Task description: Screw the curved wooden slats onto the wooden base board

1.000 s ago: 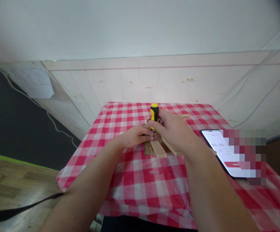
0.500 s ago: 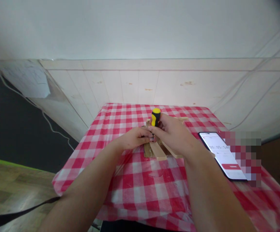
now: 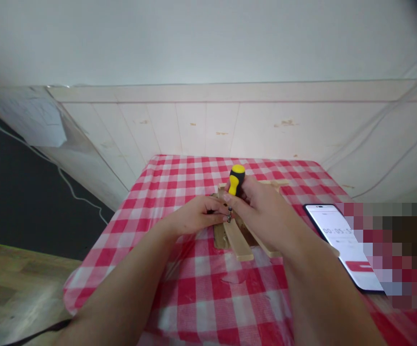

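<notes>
My right hand (image 3: 262,211) is wrapped round a short screwdriver with a yellow and black handle (image 3: 236,179), held upright with its tip down on a small frame of light wooden slats (image 3: 238,238). My left hand (image 3: 197,216) rests on the frame's left side, fingers curled and pinched right at the screwdriver's tip. What the left fingertips pinch is too small to make out. The frame lies on a table with a red and white checked cloth (image 3: 201,283).
A phone (image 3: 341,242) with a lit timer screen lies on the cloth to the right of my right arm. A pale panelled wall (image 3: 208,120) stands just behind the table. Wooden floor (image 3: 10,274) shows at the left.
The view has shifted slightly; both hands stay on the frame and the screwdriver remains upright in my right hand.
</notes>
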Demonstrator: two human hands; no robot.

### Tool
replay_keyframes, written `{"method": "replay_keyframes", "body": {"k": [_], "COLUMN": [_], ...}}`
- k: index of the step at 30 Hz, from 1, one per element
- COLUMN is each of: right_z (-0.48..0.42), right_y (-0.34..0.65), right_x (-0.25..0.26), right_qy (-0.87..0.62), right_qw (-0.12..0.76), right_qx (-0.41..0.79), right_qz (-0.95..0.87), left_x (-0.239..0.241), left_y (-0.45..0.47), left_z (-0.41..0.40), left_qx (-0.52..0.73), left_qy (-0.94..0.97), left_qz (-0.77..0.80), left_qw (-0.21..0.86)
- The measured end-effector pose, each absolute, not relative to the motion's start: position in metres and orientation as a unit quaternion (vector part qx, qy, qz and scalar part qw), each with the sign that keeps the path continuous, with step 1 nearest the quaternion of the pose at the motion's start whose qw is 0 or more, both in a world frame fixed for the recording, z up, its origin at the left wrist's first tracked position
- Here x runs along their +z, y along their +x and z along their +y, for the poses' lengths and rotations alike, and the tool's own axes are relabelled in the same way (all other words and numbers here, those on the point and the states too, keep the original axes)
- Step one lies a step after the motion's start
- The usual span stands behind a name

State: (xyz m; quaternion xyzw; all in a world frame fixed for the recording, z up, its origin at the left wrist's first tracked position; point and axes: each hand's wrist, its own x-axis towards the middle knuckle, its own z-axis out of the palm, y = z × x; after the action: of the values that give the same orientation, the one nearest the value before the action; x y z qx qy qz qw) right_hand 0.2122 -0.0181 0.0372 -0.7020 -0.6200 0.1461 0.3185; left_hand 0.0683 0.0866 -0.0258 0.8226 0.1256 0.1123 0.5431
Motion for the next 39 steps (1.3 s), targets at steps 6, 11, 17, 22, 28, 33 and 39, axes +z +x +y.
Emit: {"method": "replay_keyframes", "body": {"k": [6, 11, 17, 22, 28, 33, 39], "right_z": [-0.0163, -0.0177, -0.0184, -0.0186, -0.0186, -0.0178, -0.0200], "right_y": [0.2136, 0.2122, 0.2110, 0.2090, 0.2095, 0.2112, 0.2096], "right_x": [0.0362, 0.0385, 0.0388, 0.0400, 0.0401, 0.0408, 0.0397], "right_qy": [-0.697, -0.715, -0.708, -0.698, -0.733, -0.719, -0.721], "right_qw": [0.327, 0.283, 0.266, 0.273, 0.277, 0.295, 0.319], "right_qx": [0.153, 0.116, 0.100, 0.105, 0.142, 0.164, 0.194], "right_qz": [-0.619, -0.629, -0.647, -0.654, -0.605, -0.607, -0.583], "left_x": [-0.0246, -0.0227, -0.0230, -0.0265, -0.0303, -0.0287, -0.0260], "left_y": [0.0680, 0.0685, 0.0693, 0.0696, 0.0688, 0.0695, 0.0698], "left_z": [0.0869, 0.0853, 0.0819, 0.0812, 0.0828, 0.0826, 0.0820], "left_qx": [0.113, 0.128, 0.120, 0.120, 0.118, 0.110, 0.113], "left_qy": [0.827, 0.835, 0.824, 0.807, 0.793, 0.795, 0.826], "left_qz": [0.124, 0.112, 0.126, 0.133, 0.146, 0.141, 0.144], "left_qw": [0.536, 0.523, 0.540, 0.563, 0.580, 0.579, 0.532]}}
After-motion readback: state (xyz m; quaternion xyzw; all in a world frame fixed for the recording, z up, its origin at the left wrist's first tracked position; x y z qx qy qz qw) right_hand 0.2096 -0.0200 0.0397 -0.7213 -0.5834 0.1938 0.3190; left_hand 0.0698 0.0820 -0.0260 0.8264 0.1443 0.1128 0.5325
